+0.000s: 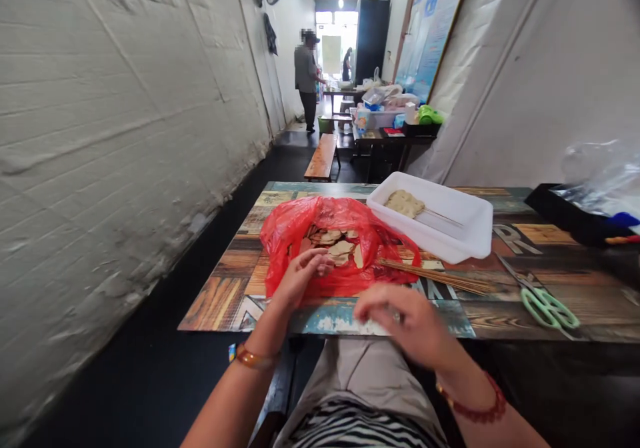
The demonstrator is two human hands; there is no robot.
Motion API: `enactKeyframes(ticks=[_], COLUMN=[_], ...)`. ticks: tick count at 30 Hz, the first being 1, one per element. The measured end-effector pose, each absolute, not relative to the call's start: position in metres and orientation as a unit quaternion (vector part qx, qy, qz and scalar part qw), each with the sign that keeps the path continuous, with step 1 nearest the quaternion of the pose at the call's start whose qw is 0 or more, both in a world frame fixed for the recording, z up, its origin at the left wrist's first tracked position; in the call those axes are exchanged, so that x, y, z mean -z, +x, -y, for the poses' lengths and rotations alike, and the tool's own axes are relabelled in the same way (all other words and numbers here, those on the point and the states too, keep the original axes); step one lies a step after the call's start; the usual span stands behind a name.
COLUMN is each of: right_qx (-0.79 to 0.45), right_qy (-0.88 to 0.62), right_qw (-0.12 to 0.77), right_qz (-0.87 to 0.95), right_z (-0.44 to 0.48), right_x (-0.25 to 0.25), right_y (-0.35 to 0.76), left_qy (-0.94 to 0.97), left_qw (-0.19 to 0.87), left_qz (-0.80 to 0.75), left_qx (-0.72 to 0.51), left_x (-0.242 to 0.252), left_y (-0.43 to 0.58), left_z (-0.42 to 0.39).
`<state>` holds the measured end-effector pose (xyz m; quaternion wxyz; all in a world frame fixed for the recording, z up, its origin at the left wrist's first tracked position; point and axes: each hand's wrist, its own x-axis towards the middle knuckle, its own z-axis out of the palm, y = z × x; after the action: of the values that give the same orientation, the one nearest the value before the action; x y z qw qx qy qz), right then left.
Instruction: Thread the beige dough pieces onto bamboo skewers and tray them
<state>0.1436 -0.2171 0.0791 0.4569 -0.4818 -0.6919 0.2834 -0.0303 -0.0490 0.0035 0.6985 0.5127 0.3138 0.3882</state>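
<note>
A red plastic bag (283, 231) lies opened out on the table, with flat, thin beige pieces (341, 253) inside. My left hand (303, 271) reaches over the bag's near side, fingers stretched toward the pieces, and nothing shows in its grasp. Just in front of the bag, above the table edge, my right hand (407, 318) is bent and blurred; its fingertips are partly hidden. Thin wooden skewers (445, 278) lie beside the bag, partly on its red plastic. In a white tray (470, 235) behind them rest beige pieces (404, 203) threaded on skewers.
Green-handled scissors (543, 301) lie on the right of the wood-patterned table (220, 295). A black tray (570, 218) with clear plastic stands at the far right. Beyond are a wooden bench (323, 157), a cluttered table (385, 135) and a standing person (306, 78).
</note>
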Motion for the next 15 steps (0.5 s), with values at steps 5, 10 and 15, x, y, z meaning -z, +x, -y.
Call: enactKeyframes(ticks=[5,10,15], right_qx=[-0.085,0.033,0.107], right_qy=[-0.665,-0.673,-0.721], right_qw=[0.395,0.274,0.183], right_qz=[0.628,0.686,0.660], right_z=[0.182,0.179,0.181], right_x=[-0.007,0.031,0.035], right_y=[0.234,0.262,0.266], left_qy=[0.542,0.521,0.530], left_qw=[0.650,0.644,0.632], left_qz=[-0.379,-0.398,-0.406], left_qx=[-0.374,-0.394,-0.395], left_x=[0.010,0.012,0.012], left_y=[-0.029,-0.028,-0.028], left_z=[0.081,0.092,0.095])
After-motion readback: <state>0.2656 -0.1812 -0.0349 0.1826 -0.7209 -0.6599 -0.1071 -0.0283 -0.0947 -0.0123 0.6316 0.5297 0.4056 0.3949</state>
